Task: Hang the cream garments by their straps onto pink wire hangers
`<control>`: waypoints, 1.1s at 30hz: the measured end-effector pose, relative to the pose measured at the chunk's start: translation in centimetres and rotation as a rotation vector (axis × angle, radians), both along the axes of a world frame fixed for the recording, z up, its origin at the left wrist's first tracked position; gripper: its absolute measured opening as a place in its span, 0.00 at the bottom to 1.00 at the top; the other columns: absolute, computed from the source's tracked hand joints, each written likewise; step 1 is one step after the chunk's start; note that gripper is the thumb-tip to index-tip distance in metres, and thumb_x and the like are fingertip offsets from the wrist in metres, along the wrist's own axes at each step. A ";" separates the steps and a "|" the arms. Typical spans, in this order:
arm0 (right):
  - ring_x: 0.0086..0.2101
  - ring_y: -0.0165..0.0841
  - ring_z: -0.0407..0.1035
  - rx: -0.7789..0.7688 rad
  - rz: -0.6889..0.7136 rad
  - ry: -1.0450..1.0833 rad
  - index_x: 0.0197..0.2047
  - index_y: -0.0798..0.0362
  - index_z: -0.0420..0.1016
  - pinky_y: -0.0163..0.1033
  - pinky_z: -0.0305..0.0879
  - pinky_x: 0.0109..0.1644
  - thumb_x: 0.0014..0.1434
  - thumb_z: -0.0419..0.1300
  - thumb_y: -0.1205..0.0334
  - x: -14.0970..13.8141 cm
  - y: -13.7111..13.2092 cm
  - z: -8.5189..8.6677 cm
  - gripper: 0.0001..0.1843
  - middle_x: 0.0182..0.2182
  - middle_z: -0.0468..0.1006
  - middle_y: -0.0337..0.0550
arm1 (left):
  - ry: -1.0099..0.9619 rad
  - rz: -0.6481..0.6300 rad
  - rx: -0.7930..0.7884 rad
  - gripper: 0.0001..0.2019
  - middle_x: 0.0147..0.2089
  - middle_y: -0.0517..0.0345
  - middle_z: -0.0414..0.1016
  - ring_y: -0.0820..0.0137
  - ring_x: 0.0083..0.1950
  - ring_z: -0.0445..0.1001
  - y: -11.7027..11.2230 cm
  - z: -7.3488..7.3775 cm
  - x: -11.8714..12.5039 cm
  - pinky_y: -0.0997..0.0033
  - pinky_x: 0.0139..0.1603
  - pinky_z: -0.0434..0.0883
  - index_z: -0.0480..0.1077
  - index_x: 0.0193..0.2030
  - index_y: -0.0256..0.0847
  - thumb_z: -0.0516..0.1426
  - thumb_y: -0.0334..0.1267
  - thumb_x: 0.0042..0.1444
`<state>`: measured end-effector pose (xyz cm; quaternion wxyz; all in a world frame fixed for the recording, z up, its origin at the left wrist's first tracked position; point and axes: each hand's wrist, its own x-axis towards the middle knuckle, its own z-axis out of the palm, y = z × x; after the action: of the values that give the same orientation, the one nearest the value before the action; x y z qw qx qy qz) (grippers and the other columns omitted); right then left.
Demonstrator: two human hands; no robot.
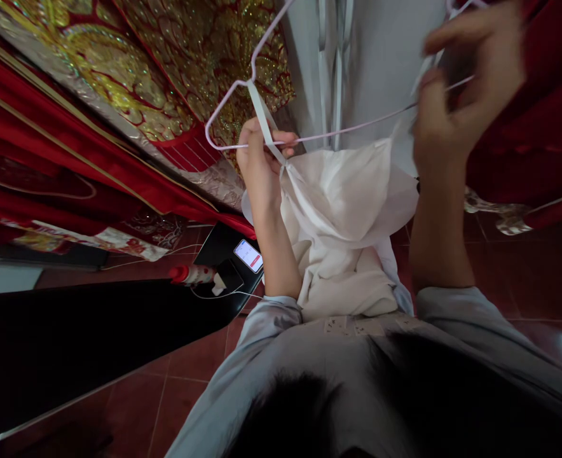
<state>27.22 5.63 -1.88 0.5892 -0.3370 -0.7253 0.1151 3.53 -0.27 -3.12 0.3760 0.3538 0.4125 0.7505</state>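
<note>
A pale pink wire hanger (337, 132) spans the view between both hands. My left hand (262, 152) is closed around the left part of its lower bar. A white strap (260, 113) runs from the notch of the hanger past those fingers to a white garment (342, 191), which hangs below in loose folds. Near the hanger's right end is my right hand (472, 89), smeared by motion, its thumb and forefinger apart. A second whitish strap (424, 69) shows beside those fingertips; whether they touch it I cannot tell. The hanger's top lies out of view.
Red and gold sequinned garments (142, 70) hang at the left, dark red cloth (529, 133) at the right. Low on the left, a black tabletop (95, 343) bears a lit phone (249, 256), a white plug with a cable (219, 283) and a red-capped bottle (192, 274).
</note>
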 end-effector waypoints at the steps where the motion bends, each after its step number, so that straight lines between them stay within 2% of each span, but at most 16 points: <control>1: 0.57 0.50 0.72 0.054 -0.007 -0.087 0.53 0.40 0.79 0.61 0.65 0.65 0.71 0.56 0.51 -0.6 -0.7 -0.6 0.13 0.51 0.80 0.47 | 0.002 0.007 -0.008 0.13 0.31 0.59 0.80 0.63 0.37 0.82 -0.1 0.1 0.1 0.62 0.41 0.79 0.67 0.41 0.49 0.47 0.38 0.79; 3: 0.44 0.46 0.76 0.079 0.007 -0.248 0.47 0.39 0.81 0.61 0.70 0.60 0.68 0.61 0.49 -1.6 -1.7 -1.9 0.10 0.40 0.84 0.43 | 0.011 0.012 -0.041 0.12 0.33 0.57 0.81 0.60 0.44 0.83 -0.1 0.0 0.1 0.58 0.45 0.79 0.68 0.42 0.50 0.48 0.41 0.79; 5: 0.43 0.46 0.77 0.018 -0.005 -0.356 0.48 0.37 0.81 0.61 0.70 0.60 0.69 0.61 0.45 -2.4 -2.1 -3.0 0.11 0.38 0.85 0.40 | 0.030 0.025 -0.055 0.11 0.38 0.56 0.83 0.57 0.56 0.81 0.1 -0.7 -0.4 0.54 0.53 0.78 0.69 0.43 0.51 0.51 0.47 0.79; 7: 0.46 0.47 0.77 -0.011 -0.054 -0.384 0.51 0.35 0.81 0.61 0.70 0.60 0.71 0.58 0.43 -3.1 -2.1 -3.8 0.13 0.40 0.86 0.41 | 0.087 0.039 -0.014 0.13 0.44 0.56 0.84 0.58 0.62 0.78 0.1 -1.5 -1.2 0.53 0.61 0.74 0.71 0.44 0.51 0.53 0.51 0.78; 11: 0.50 0.46 0.75 -0.010 -0.062 -0.392 0.56 0.35 0.79 0.60 0.69 0.63 0.73 0.57 0.45 -3.6 -2.2 -4.4 0.15 0.46 0.86 0.41 | 0.400 0.002 0.033 0.17 0.44 0.55 0.82 0.57 0.57 0.76 -0.9 -2.3 -3.0 0.54 0.64 0.69 0.77 0.41 0.48 0.58 0.56 0.76; 14: 0.52 0.48 0.75 -0.005 -0.067 -0.356 0.56 0.33 0.80 0.63 0.66 0.66 0.71 0.58 0.46 -3.3 -2.1 -4.6 0.15 0.48 0.86 0.41 | 0.648 -0.087 0.009 0.16 0.39 0.54 0.79 0.58 0.47 0.76 -2.6 -1.6 -3.7 0.55 0.56 0.72 0.81 0.40 0.48 0.62 0.56 0.73; 16: 0.54 0.50 0.75 -0.008 -0.080 -0.335 0.56 0.30 0.80 0.66 0.64 0.68 0.71 0.58 0.47 -2.8 -1.9 -4.8 0.14 0.50 0.86 0.41 | 0.698 -0.152 -0.011 0.17 0.36 0.55 0.76 0.59 0.42 0.76 -3.7 -0.8 -3.8 0.58 0.49 0.73 0.82 0.39 0.48 0.64 0.58 0.71; 18: 0.55 0.50 0.75 0.000 -0.083 -0.334 0.56 0.26 0.79 0.69 0.62 0.70 0.71 0.57 0.48 -2.5 -1.7 -5.0 0.15 0.50 0.85 0.39 | 0.643 -0.171 -0.010 0.18 0.33 0.55 0.73 0.60 0.39 0.75 -4.5 0.1 -3.5 0.61 0.42 0.73 0.84 0.39 0.48 0.65 0.60 0.69; 20: 0.55 0.50 0.75 0.018 -0.079 -0.335 0.57 0.26 0.79 0.69 0.61 0.72 0.70 0.58 0.48 -2.5 -1.7 -5.2 0.16 0.51 0.85 0.39 | 0.524 -0.106 0.043 0.16 0.31 0.55 0.70 0.61 0.37 0.74 -4.9 1.1 -3.1 0.62 0.38 0.72 0.85 0.41 0.49 0.65 0.57 0.71; 23: 0.54 0.50 0.75 0.035 -0.069 -0.323 0.58 0.28 0.79 0.70 0.60 0.73 0.70 0.58 0.49 -2.7 -1.8 -5.2 0.16 0.50 0.85 0.41 | 0.304 0.007 0.124 0.10 0.33 0.54 0.68 0.63 0.37 0.74 -4.8 2.9 -3.0 0.63 0.37 0.69 0.86 0.47 0.47 0.62 0.42 0.75; 26: 0.54 0.49 0.75 0.033 -0.043 -0.310 0.58 0.29 0.80 0.69 0.59 0.74 0.70 0.58 0.49 -2.6 -2.0 -5.0 0.16 0.49 0.85 0.42 | 0.037 0.023 0.106 0.13 0.38 0.53 0.73 0.66 0.41 0.75 -3.9 4.2 -3.7 0.68 0.34 0.69 0.83 0.56 0.48 0.56 0.34 0.78; 28: 0.55 0.50 0.75 0.024 -0.017 -0.295 0.57 0.29 0.81 0.69 0.59 0.74 0.70 0.59 0.48 -2.2 -2.1 -4.7 0.15 0.48 0.85 0.42 | -0.068 0.089 0.120 0.18 0.44 0.57 0.78 0.68 0.43 0.76 -3.1 4.4 -4.4 0.73 0.31 0.67 0.76 0.67 0.56 0.54 0.34 0.80; 30: 0.55 0.51 0.75 0.010 0.013 -0.274 0.56 0.29 0.82 0.69 0.59 0.75 0.69 0.61 0.47 -1.7 -2.2 -4.5 0.15 0.48 0.85 0.42 | -0.082 0.226 0.146 0.23 0.50 0.61 0.81 0.71 0.44 0.77 -2.4 3.8 -5.2 0.74 0.28 0.64 0.70 0.73 0.62 0.53 0.31 0.80; 33: 0.54 0.51 0.75 -0.013 0.034 -0.231 0.54 0.29 0.84 0.69 0.57 0.76 0.69 0.61 0.46 -1.3 -2.2 -4.4 0.14 0.47 0.86 0.41 | -0.035 0.361 0.055 0.22 0.57 0.62 0.82 0.72 0.46 0.78 -1.8 2.2 -5.8 0.71 0.28 0.60 0.74 0.68 0.54 0.51 0.25 0.79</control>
<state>25.96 3.39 -6.26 0.4976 -0.3397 -0.7930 0.0902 -2.32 -2.03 -0.93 0.2326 0.2710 0.4419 0.8229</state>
